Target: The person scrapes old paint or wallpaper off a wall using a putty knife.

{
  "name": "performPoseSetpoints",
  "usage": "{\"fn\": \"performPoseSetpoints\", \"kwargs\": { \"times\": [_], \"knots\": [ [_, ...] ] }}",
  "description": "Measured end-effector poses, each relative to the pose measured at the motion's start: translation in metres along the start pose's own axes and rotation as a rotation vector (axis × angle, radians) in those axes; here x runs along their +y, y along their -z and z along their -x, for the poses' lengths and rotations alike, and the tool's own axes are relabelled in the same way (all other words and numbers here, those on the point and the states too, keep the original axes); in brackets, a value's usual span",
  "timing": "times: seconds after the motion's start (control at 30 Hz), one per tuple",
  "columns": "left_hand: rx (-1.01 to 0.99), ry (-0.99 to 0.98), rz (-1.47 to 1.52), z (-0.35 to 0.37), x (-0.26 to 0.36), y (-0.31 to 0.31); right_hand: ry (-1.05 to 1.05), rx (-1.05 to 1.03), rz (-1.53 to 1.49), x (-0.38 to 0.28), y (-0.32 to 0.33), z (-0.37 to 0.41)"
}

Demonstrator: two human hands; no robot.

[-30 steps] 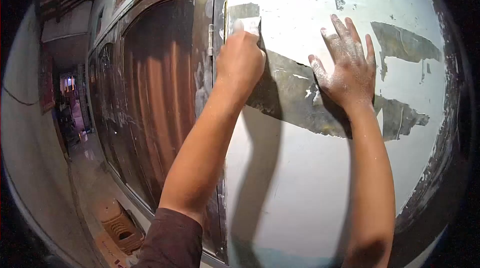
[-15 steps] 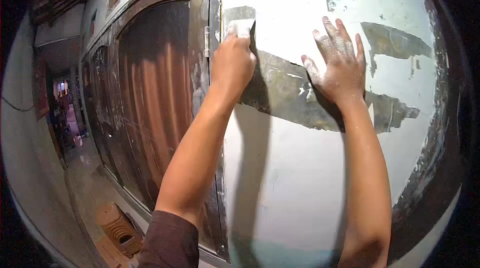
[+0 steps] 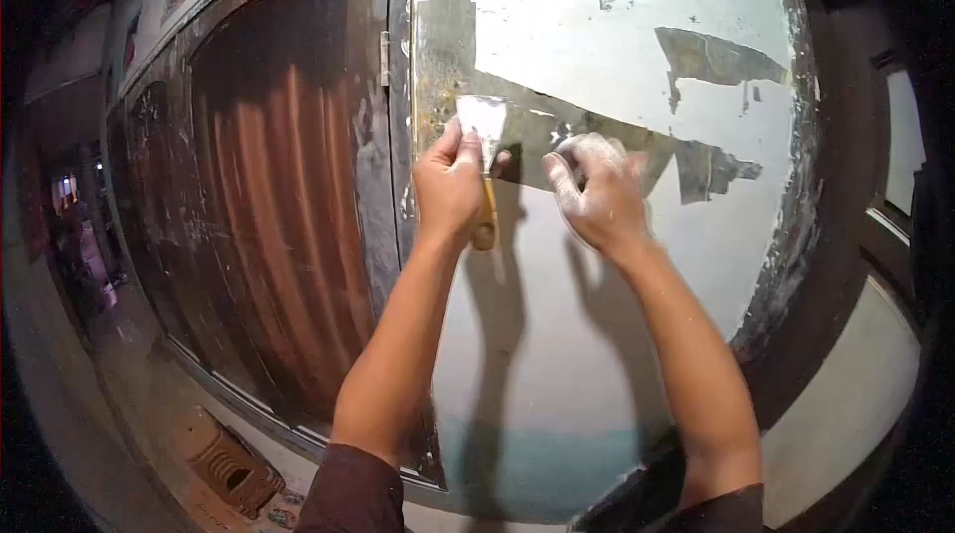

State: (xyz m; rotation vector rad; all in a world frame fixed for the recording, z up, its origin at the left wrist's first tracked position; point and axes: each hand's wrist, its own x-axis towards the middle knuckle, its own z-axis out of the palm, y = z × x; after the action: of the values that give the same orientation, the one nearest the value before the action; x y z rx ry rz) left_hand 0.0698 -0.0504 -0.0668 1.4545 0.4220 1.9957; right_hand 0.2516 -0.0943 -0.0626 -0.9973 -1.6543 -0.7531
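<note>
My left hand (image 3: 453,185) is wrapped around a putty knife (image 3: 483,113), its pale, wide blade pointing up and its yellowish handle hanging below the fist. The thumb presses on the lower blade. To its right, my right hand (image 3: 602,190) is dusted white, with fingers curled in toward the thumb; whether anything small sits between them cannot be made out. Both hands are in front of a painted wall (image 3: 597,334), level with a bare grey strip (image 3: 537,140) where the white coat is gone. Another grey patch (image 3: 716,58) shows farther right.
A brown wooden door frame with a hinge (image 3: 385,59) borders the wall on the left, beside a window with an orange-brown curtain (image 3: 298,205). A brown plastic stool (image 3: 234,463) is on the floor at lower left. Dark trim (image 3: 786,225) edges the wall's right side.
My left hand has come down off the wall, bringing the putty knife into plain view. My right hand has left the wall, moved down and left, and curled its fingers. The view has shifted right.
</note>
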Motion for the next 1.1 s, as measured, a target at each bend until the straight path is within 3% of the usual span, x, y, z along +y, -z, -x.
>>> {"fn": "performPoseSetpoints", "kwargs": {
  "times": [0.03,0.13,0.2,0.27,0.33,0.4,0.43,0.47,0.53,0.6,0.67,0.73,0.8,0.9,1.1],
  "knots": [
    [-0.036,0.006,0.132,0.005,-0.005,-0.010,-0.146,-0.120,-0.331,-0.016,0.006,0.008],
    [-0.078,0.079,0.436,0.025,-0.015,-0.044,-0.382,-0.274,-0.853,-0.029,-0.001,0.032],
    [-0.201,0.169,0.565,0.035,-0.012,-0.055,-0.395,-0.267,-0.787,-0.021,-0.001,0.038],
    [-0.216,0.202,0.566,0.037,-0.021,-0.065,-0.392,-0.131,-0.860,-0.015,0.009,0.047],
    [-0.275,0.223,0.247,0.041,-0.014,-0.060,-0.497,-0.205,-0.782,-0.005,0.034,0.050],
    [-0.245,-0.095,-0.107,0.029,-0.030,-0.046,-0.431,-0.121,-0.569,0.017,0.053,0.053],
    [-0.186,-0.353,-0.301,0.028,-0.025,-0.038,-0.270,-0.026,-0.349,0.043,0.056,0.053],
    [-0.153,-0.293,-0.371,0.028,-0.014,-0.032,-0.110,0.066,-0.127,0.065,0.057,0.056],
    [-0.090,-0.557,-0.666,0.015,-0.021,-0.017,-0.320,-0.003,-0.086,0.052,0.097,0.054],
    [-0.038,-0.624,-0.826,0.007,-0.024,-0.010,-0.168,0.121,-0.040,0.071,0.104,0.052],
    [-0.028,-0.609,-1.038,0.001,-0.023,-0.008,-0.460,-0.097,0.041,0.074,0.125,0.049],
    [0.019,-0.669,-1.228,-0.018,-0.035,-0.001,-0.382,-0.134,0.135,0.087,0.127,0.052],
    [0.026,-0.680,-1.204,-0.035,-0.046,0.006,-0.382,-0.167,0.213,0.087,0.127,0.052],
    [0.058,-0.765,-1.335,-0.042,-0.060,0.010,-0.166,-0.037,0.228,0.096,0.112,0.055],
    [0.103,-0.972,-1.279,-0.044,-0.075,0.025,-0.280,-0.168,0.246,0.087,0.111,0.050]
  ]
}}
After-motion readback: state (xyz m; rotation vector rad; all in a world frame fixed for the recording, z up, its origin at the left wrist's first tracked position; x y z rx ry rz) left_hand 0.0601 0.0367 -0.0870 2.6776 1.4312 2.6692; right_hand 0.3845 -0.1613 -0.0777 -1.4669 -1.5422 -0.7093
